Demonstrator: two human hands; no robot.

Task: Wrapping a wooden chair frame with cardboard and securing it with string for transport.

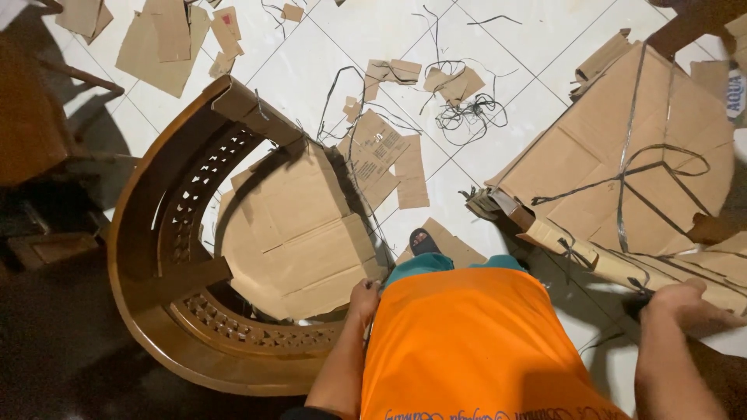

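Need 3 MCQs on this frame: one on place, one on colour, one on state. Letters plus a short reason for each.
1. Where is the left hand?
A. on the cardboard sheet lying on the curved wooden chair
B. on the tangle of black strapping
C. on the sandal

2. What colour is the person's shirt?
A. white
B. orange
C. black

3. What state is the wrapped piece by the right hand in?
A. bare wood
B. covered in cardboard, bound with dark straps
C. in clear film

Answers:
1 A, fingers rest at the sheet's edge.
2 B, plainly orange.
3 B, straps cross the cardboard.
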